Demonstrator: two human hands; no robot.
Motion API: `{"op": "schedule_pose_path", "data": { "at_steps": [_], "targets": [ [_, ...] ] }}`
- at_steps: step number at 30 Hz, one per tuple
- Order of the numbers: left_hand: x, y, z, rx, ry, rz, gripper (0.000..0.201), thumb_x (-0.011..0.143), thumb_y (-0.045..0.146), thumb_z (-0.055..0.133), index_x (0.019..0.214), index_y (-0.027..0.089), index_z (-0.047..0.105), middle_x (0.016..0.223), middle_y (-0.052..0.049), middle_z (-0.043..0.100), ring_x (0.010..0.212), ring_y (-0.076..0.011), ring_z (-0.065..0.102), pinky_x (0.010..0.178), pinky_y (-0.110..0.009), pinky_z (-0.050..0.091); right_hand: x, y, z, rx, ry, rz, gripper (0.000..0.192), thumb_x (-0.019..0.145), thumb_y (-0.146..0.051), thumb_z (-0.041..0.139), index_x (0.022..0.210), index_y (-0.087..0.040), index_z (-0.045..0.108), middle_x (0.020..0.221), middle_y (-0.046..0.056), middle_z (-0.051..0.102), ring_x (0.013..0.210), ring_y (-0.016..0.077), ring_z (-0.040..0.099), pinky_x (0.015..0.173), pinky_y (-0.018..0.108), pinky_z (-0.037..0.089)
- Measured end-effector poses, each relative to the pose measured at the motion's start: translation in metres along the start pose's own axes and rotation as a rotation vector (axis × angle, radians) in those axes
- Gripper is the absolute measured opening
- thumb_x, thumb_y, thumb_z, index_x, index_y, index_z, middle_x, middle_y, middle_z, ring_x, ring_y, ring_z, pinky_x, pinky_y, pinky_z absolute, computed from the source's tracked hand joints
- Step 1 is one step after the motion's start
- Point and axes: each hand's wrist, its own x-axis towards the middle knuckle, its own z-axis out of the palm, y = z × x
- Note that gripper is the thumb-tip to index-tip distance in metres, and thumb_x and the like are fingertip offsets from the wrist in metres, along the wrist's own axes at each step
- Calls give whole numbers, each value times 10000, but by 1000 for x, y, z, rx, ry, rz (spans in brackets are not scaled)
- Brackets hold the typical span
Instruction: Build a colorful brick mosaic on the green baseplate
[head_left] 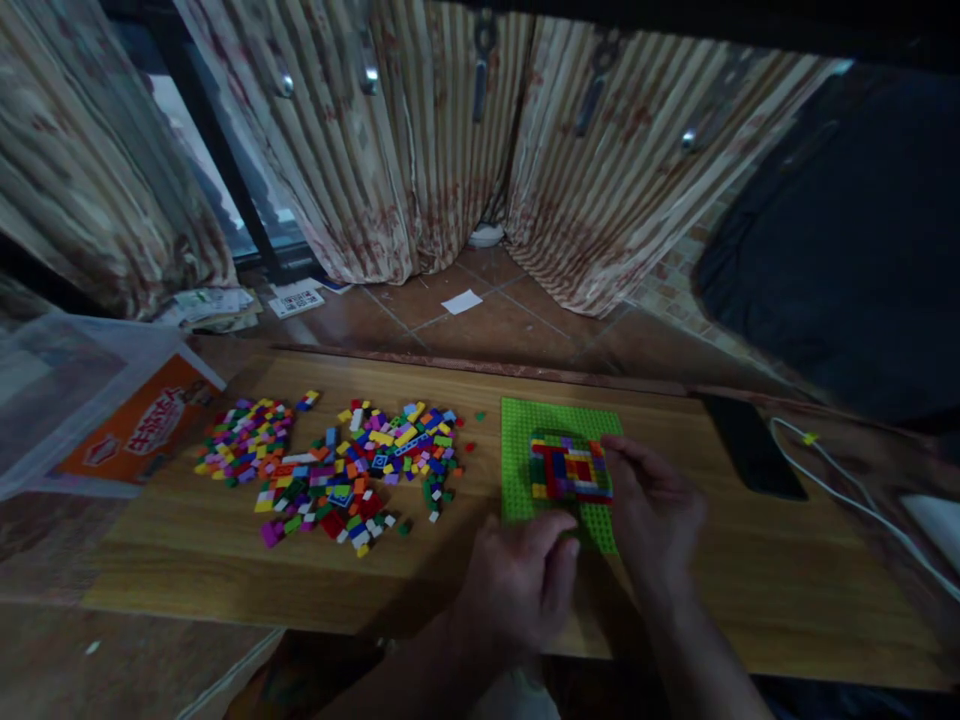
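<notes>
Green baseplate (516, 480) lies flat on the counter (765, 590) before me, bearing a patterned brick build (570, 468). I have the right hand (660, 505) at the build's right edge, probably to steady or press it; the left hand (521, 575) half-curls by the near edge. Whether either grips a brick, I cannot tell. Loose bricks (407, 436) sit leftward, presumably for easy reach.

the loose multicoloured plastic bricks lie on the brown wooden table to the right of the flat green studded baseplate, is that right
The side is wrong: the loose multicoloured plastic bricks lie on the brown wooden table to the left of the flat green studded baseplate, as the head view shows.
</notes>
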Motion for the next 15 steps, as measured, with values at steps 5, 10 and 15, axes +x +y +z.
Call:
{"op": "schedule_pose_path", "data": {
  "at_steps": [5, 10, 15],
  "targets": [
    [-13, 11, 11, 44, -111, 130, 199, 939, 247, 408, 979, 195, 596, 786, -22, 716, 680, -149, 665, 633, -269, 479, 11, 5, 3, -143, -13, 31, 308, 755, -393, 652, 915, -149, 749, 944, 114, 740, 874, 256, 676, 815, 418, 510],
    [-17, 12, 17, 139, -200, 168, 188, 930, 304, 430, 950, 205, 588, 749, 2, 714, 647, -168, 673, 565, -272, 472, 19, 4, 5, -127, 10, 130, 339, 720, -386, 663, 928, -133, 750, 888, 103, 747, 802, 248, 678, 709, 370, 526],
    [-14, 14, 17, 178, -208, 204, 245, 946, 335, 400, 892, 201, 598, 730, 13, 712, 641, -153, 673, 536, -246, 452, 9, -2, 15, -167, -77, 230, 373, 707, -411, 656, 973, -165, 747, 945, 72, 743, 839, 243, 677, 740, 364, 530]
  ]
}}
